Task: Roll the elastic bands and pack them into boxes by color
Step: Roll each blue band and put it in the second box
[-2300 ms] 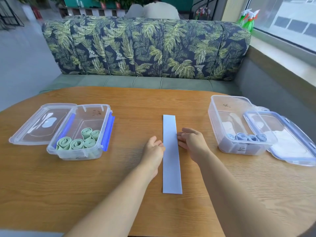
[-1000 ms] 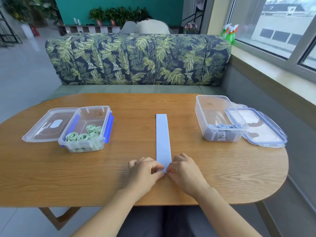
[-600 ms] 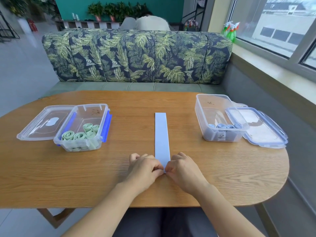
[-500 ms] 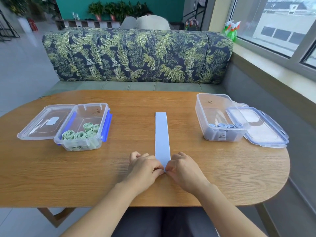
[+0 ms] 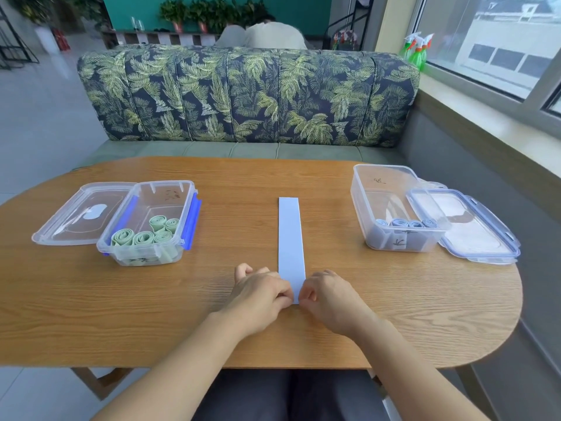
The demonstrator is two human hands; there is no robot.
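A pale blue elastic band [image 5: 290,235] lies flat and lengthwise in the middle of the wooden table [image 5: 334,335]. My left hand [image 5: 259,294] and my right hand [image 5: 329,296] pinch its near end from either side, fingers curled. The clear box on the left [image 5: 121,256] holds several rolled green bands [image 5: 142,237]. In the clear box on the right [image 5: 361,205] stand several rolled blue bands [image 5: 405,223].
Each box has its clear lid beside it: the left lid [image 5: 82,214] lies flat, the right lid [image 5: 473,232] leans against its box. A leaf-patterned sofa [image 5: 249,95] stands behind the table. A windowsill with spray bottles [image 5: 416,51] runs along the right.
Both hands have come from the band's middle back to its near end and now pinch it. In the last half second they hardly move; only the camera view shifts slightly.
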